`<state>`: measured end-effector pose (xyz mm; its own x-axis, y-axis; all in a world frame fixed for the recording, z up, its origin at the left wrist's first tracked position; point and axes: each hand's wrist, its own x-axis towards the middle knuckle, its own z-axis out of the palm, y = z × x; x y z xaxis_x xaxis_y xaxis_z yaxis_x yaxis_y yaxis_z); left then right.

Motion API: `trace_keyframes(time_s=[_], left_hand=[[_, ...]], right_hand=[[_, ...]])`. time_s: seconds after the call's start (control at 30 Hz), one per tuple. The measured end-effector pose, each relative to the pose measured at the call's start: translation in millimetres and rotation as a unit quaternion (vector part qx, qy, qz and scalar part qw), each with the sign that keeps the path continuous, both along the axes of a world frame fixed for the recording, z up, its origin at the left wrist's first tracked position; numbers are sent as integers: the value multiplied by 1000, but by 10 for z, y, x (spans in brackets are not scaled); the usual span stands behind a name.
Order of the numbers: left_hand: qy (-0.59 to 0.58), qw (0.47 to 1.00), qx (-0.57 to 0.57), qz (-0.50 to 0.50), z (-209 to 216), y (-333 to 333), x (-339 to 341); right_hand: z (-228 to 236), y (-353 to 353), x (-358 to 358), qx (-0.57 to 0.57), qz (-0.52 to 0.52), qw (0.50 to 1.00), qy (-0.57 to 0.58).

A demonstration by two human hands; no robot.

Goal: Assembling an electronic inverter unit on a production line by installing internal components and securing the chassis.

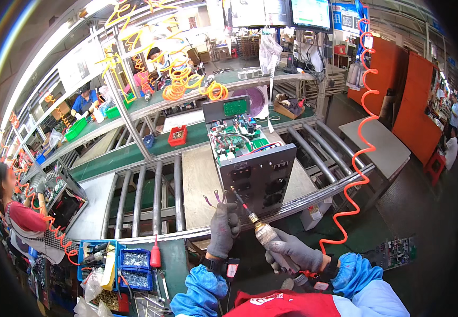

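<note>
My left hand [223,228], in a grey glove, is closed with several short wires [217,196] with ring terminals sticking up from its fingers. My right hand [297,252], gloved too, wraps round a pneumatic screwdriver [266,232]. The driver's long bit points up and left, its tip close to the lower left of a black panel [258,182]. That panel is the near face of an opened electronic unit [239,134], which stands on the roller line with green circuit boards and wiring showing inside. Whether the bit touches the panel I cannot tell.
Blue bins of screws [135,259], a red bottle [155,254] and wrenches [160,285] lie at lower left. An orange coiled air hose [363,127] hangs at right. Metal rollers [157,195] flank the unit. A co-worker [25,216] stands at far left; a red bin [177,136] sits behind.
</note>
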<state>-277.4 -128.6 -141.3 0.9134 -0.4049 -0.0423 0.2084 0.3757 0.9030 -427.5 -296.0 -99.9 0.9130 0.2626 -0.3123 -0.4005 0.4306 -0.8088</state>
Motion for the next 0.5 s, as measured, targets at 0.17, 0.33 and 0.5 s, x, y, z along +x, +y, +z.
trace_keyframes(time_s=[0.17, 0.33, 0.5], left_hand=[[-13, 1000, -7, -12, 12, -134, -67], [-32, 999, 17, -20, 10, -226, -91], [-50, 998, 41, -25, -16, -302, -86]], right_hand=[[-32, -47, -83, -2, 3, 1000, 8], [-53, -121, -143, 4, -10, 1000, 13], [-62, -170, -173, -4, -14, 1000, 13]])
